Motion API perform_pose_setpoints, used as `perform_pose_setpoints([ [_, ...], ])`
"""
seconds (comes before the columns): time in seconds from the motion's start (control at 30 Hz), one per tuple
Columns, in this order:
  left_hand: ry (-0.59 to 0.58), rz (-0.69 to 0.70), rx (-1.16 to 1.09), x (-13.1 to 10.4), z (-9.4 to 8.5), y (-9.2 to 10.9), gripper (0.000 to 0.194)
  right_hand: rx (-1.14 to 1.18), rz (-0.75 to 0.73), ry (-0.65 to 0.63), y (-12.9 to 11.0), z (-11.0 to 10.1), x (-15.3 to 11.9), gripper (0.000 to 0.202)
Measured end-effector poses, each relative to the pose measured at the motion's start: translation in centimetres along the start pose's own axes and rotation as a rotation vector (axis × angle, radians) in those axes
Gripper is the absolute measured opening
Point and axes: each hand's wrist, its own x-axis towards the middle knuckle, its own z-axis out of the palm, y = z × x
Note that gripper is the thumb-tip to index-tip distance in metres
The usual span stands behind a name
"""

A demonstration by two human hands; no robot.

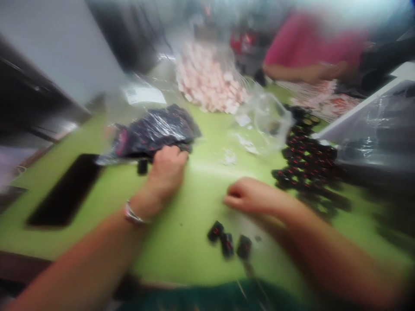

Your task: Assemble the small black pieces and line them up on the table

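My left hand [169,170] is at the near edge of a clear plastic bag [145,96] filled with small black parts [162,125]. Its fingers curl down out of sight behind the knuckles, so what they grip is hidden. Just left of the wrist, one black piece [142,166] lies by the bag. Over the middle of the table my right hand [249,195] is closed, thumb against curled fingers, and I cannot see anything between them. Below it rest three small black blocks with red marks [227,245].
A heap of black, red-marked pieces [304,160] lies right on the green table [201,194], beside a plastic-covered bin [382,125]. Behind are a bag of pale pink pieces [210,80] and a crumpled clear bag [269,116]. A dark flat slab [66,190] lies left. A person in pink [311,47] works opposite.
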Motion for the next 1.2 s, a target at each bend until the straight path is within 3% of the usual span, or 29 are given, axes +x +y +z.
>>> perform_pose_setpoints([
  [0.13, 0.020, 0.070, -0.097, -0.3, 0.1, 1.0, 0.023, -0.249, 0.230, 0.375, 2.6, -2.2, 0.0, 0.015],
  [0.2, 0.031, 0.091, -0.169, -0.4, 0.3, 1.3, 0.024, -0.289, 0.276, 0.480, 3.4, -2.5, 0.2, 0.016],
  [0.33, 0.070, 0.157, -0.295, -0.4, 0.6, 1.3, 0.025, -0.141, 0.190, 0.397, 3.8, -1.5, 1.0, 0.017],
  [0.47, 0.066, 0.181, -0.332, -0.6, 0.3, 1.6, 0.026, -0.091, 0.229, 0.410, 3.7, 0.0, 1.8, 0.018],
  [0.6, 0.105, 0.075, -0.572, -0.9, -0.7, 2.5, 0.036, -0.144, 0.198, 0.414, 3.5, 0.8, 2.1, 0.018],
  [0.73, 0.120, -0.008, -0.936, -1.0, -1.1, 3.1, 0.030, -0.209, 0.166, 0.410, 3.3, 1.1, 2.2, 0.018],
  [0.87, 0.147, -0.069, -0.941, -0.5, -0.6, 2.5, 0.028, -0.220, 0.149, 0.409, 3.3, 1.3, 2.3, 0.018],
  [0.97, 0.155, -0.216, -1.031, 0.0, -0.2, 1.9, 0.030, -0.209, 0.133, 0.434, 3.1, 1.5, 2.5, 0.018],
  [1.07, 0.115, -0.373, -1.340, 0.1, -0.6, 1.8, 0.037, -0.211, 0.118, 0.465, 2.8, 1.7, 2.7, 0.017],
  [1.2, -0.016, -0.462, -1.677, -0.3, -1.9, 2.6, 0.042, -0.248, 0.124, 0.446, 2.7, 2.1, 3.0, 0.014],
])
